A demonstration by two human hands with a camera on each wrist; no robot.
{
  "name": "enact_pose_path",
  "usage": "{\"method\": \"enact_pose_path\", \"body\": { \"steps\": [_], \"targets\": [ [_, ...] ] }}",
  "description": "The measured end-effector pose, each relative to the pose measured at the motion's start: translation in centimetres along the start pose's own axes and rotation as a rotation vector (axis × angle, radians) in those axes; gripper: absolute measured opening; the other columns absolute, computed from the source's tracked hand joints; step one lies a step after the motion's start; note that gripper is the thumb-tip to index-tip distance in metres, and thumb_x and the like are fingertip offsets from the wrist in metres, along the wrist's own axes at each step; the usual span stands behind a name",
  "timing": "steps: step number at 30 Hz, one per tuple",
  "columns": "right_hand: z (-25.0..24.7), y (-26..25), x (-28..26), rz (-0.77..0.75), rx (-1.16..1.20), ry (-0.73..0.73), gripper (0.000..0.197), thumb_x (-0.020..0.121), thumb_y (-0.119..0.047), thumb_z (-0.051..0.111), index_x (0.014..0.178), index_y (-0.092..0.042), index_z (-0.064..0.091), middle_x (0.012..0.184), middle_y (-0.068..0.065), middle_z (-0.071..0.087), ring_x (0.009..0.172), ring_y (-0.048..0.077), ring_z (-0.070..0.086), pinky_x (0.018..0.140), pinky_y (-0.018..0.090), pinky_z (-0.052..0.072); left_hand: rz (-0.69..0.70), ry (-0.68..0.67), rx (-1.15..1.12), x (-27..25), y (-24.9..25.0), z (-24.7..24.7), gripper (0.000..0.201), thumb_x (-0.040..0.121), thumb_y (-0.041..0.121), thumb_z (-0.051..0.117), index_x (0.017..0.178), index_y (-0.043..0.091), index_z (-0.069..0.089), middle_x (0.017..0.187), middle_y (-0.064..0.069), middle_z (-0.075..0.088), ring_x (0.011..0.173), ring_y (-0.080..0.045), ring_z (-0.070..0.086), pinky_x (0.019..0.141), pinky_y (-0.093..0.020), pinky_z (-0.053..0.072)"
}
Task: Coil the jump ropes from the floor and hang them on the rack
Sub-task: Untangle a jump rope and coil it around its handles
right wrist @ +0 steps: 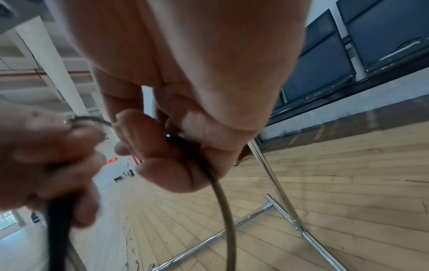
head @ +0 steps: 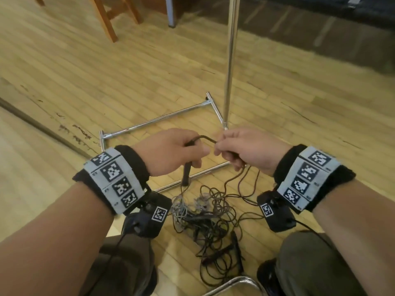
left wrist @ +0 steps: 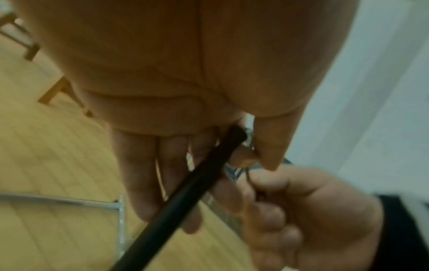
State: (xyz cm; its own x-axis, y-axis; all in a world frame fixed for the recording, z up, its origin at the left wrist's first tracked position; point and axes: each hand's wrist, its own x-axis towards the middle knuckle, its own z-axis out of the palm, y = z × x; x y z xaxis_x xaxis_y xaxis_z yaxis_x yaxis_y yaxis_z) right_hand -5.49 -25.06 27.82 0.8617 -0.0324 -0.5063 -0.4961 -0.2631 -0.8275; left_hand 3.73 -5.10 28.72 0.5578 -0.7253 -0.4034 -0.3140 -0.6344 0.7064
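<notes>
Black handle (head: 186,173) of a dark jump rope (head: 204,138): left hand (head: 171,152) grips it, right hand (head: 248,150) pinches the cord. Rope tangle (head: 205,214) on floor at 6 o'clock, head view only. Chrome rack (head: 228,60) at 12.

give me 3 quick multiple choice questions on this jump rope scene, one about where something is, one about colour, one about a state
1. Where is the tangled rope pile?
A. on the floor between the knees
B. hung on the rack
C. on a chair

2. What colour is the handle in the left hand?
A. red
B. black
C. yellow

3. What is the right hand doing?
A. resting flat on the floor
B. hanging free
C. pinching the cord

Answers:
1 A, the rope pile lies on the wooden floor, the rack bare of it.
2 B, the handle in the left hand is black.
3 C, the right hand pinches the cord.
</notes>
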Motion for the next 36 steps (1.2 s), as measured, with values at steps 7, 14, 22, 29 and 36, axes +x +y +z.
{"method": "enact_pose_path", "body": {
  "steps": [7, 14, 22, 29, 36],
  "targets": [
    [0.8, 0.0, 2.2, -0.109, 0.196, -0.086, 0.031, 0.106, -0.027, 0.05, 0.094, -0.004, 0.066, 0.066, 0.002, 0.049, 0.056, 0.016, 0.046, 0.06, 0.028, 0.051, 0.171, 0.351, -0.903, 1.5, 1.4, -2.3, 0.036, 0.105, 0.034, 0.052, 0.073, 0.018, 0.057, 0.06, 0.0, 0.048, 0.054, -0.02, 0.049, 0.056, -0.034, 0.053],
    [0.5, 3.7, 2.7, 0.037, -0.254, -0.082, 0.038, 0.107, -0.036, 0.046, 0.088, -0.008, 0.063, 0.059, -0.002, 0.056, 0.056, 0.013, 0.054, 0.073, 0.037, 0.054, 0.121, 0.885, -1.389, -0.5, -1.9, -8.8, 0.035, 0.107, 0.036, 0.054, 0.076, 0.021, 0.057, 0.063, 0.006, 0.044, 0.051, -0.01, 0.042, 0.043, -0.023, 0.03],
    [0.6, 3.3, 2.4, 0.045, -0.245, 0.066, 0.038, 0.105, -0.04, 0.048, 0.078, -0.017, 0.061, 0.05, -0.012, 0.045, 0.045, 0.003, 0.044, 0.057, 0.03, 0.054, 0.097, 0.757, -0.804, 0.1, -2.2, -5.8, 0.021, 0.097, 0.02, 0.064, 0.116, 0.018, 0.072, 0.099, -0.002, 0.079, 0.051, -0.015, 0.053, 0.045, -0.029, 0.045],
    [0.8, 0.6, 1.9, -0.077, -0.099, 0.04, 0.04, 0.101, -0.039, 0.055, 0.074, -0.01, 0.063, 0.052, -0.01, 0.041, 0.046, 0.017, 0.047, 0.057, 0.047, 0.054, 0.214, 0.279, -0.428, 1.7, -0.6, -1.6, 0.028, 0.095, 0.037, 0.064, 0.122, 0.038, 0.071, 0.124, 0.017, 0.076, 0.045, -0.009, 0.053, 0.042, -0.024, 0.044],
    [-0.9, -0.3, 0.9, -0.203, 0.042, 0.056, 0.037, 0.097, -0.034, 0.059, 0.069, -0.009, 0.062, 0.054, -0.002, 0.038, 0.049, 0.022, 0.032, 0.049, 0.036, 0.031, 0.055, 0.104, -0.127, 2.6, -0.4, -0.8, 0.027, 0.101, 0.056, 0.06, 0.087, 0.035, 0.072, 0.058, 0.014, 0.065, 0.043, -0.008, 0.055, 0.042, -0.02, 0.041]
  ]
}}
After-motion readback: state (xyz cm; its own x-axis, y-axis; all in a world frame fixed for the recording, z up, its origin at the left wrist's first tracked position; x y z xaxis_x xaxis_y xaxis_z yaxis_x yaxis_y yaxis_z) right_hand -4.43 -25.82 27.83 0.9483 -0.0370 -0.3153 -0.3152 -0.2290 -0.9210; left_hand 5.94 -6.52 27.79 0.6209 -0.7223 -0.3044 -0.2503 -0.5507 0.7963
